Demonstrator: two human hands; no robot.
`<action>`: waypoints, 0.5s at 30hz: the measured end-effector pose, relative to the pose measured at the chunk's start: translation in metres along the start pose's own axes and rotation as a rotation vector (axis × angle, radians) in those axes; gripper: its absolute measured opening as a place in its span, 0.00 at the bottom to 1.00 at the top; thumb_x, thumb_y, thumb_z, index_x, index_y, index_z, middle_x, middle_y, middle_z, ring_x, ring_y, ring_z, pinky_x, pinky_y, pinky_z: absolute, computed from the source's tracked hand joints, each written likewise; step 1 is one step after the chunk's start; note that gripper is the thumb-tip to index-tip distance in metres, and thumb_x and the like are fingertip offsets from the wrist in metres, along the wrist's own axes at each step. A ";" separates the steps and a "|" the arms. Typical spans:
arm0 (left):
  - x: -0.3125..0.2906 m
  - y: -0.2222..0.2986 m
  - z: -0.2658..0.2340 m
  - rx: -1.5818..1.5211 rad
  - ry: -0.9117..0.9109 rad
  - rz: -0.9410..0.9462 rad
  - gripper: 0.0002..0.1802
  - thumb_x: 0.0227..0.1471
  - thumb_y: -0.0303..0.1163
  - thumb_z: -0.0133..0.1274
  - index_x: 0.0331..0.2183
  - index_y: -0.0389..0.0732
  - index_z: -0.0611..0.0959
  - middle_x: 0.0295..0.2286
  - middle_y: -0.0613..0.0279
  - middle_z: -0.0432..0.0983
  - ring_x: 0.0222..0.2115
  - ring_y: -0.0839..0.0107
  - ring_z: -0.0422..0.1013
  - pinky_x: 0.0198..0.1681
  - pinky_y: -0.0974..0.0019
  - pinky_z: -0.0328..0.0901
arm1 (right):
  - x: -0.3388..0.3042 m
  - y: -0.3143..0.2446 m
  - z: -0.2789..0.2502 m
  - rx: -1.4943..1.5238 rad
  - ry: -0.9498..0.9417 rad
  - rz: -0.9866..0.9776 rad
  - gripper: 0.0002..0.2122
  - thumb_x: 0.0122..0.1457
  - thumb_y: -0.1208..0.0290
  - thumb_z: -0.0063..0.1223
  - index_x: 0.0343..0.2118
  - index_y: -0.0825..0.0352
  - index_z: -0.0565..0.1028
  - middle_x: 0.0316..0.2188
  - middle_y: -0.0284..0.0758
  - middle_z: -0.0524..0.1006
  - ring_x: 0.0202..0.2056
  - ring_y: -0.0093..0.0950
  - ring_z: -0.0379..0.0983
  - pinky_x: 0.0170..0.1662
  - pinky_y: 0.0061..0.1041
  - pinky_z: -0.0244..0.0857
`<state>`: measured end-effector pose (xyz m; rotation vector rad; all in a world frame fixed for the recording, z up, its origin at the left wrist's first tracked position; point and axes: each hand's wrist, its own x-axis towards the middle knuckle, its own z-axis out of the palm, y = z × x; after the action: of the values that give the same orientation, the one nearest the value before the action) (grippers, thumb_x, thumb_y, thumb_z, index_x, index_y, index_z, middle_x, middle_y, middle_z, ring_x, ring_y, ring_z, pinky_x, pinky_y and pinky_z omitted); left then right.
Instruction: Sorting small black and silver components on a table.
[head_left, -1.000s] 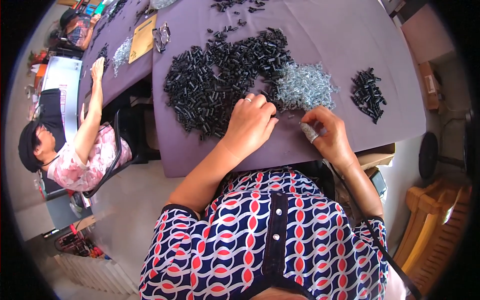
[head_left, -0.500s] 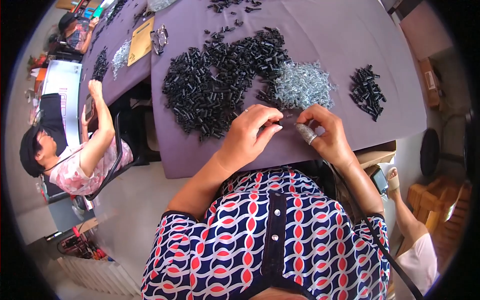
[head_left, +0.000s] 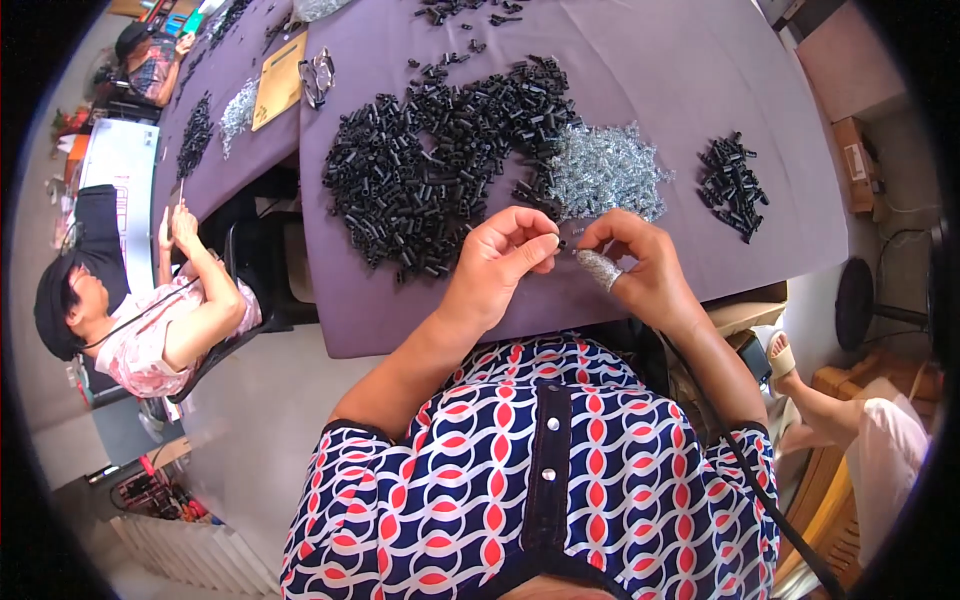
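Note:
My left hand (head_left: 497, 268) is closed in a pinch on a small black plastic part (head_left: 562, 244), whose end shows past the fingertips. Just to its right, my right hand (head_left: 648, 268) has thumb and forefinger drawn together; whatever is between them is too small to make out. A silvery wrap (head_left: 600, 268) covers its thumb. The fingertips of both hands nearly meet above the table's near edge. Beyond them lie a large heap of black plastic parts (head_left: 410, 180) and a pile of small shiny clear or metallic pieces (head_left: 608, 172).
A smaller pile of black parts (head_left: 732, 185) lies to the right on the purple-grey tablecloth (head_left: 690, 60). Eyeglasses (head_left: 318, 78) rest beside a tan board (head_left: 279, 80). One person (head_left: 190, 310) sits at the left, another (head_left: 150, 65) farther back. A sandalled foot (head_left: 780, 355) shows at right.
My right hand has moved slightly left, closer to my left hand. The seated person at left has lowered and joined their hands. The bare leg at right has shifted.

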<state>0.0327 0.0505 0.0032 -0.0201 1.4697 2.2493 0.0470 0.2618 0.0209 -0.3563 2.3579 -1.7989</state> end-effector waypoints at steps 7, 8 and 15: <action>0.000 -0.003 0.000 0.128 -0.028 0.009 0.07 0.55 0.23 0.57 0.38 0.37 0.80 0.31 0.66 0.77 0.31 0.78 0.74 0.37 0.74 0.70 | 0.001 -0.001 0.001 -0.042 0.006 0.010 0.07 0.51 0.83 0.60 0.34 0.69 0.76 0.31 0.30 0.74 0.33 0.20 0.72 0.35 0.19 0.67; 0.000 -0.003 0.000 0.158 -0.043 0.010 0.07 0.54 0.22 0.57 0.38 0.37 0.80 0.31 0.66 0.77 0.31 0.78 0.74 0.37 0.74 0.70 | 0.001 -0.001 0.001 -0.043 0.007 0.010 0.07 0.51 0.83 0.60 0.34 0.69 0.76 0.31 0.30 0.74 0.33 0.20 0.72 0.35 0.19 0.67; -0.005 0.001 -0.001 0.305 -0.069 -0.019 0.08 0.54 0.21 0.58 0.38 0.35 0.80 0.31 0.66 0.78 0.31 0.78 0.75 0.38 0.75 0.71 | 0.001 0.001 -0.001 -0.010 -0.046 0.078 0.06 0.51 0.83 0.61 0.32 0.69 0.77 0.28 0.29 0.76 0.31 0.18 0.73 0.34 0.18 0.67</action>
<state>0.0371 0.0477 0.0049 0.1368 1.7497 1.9679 0.0461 0.2627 0.0207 -0.2989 2.3176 -1.7263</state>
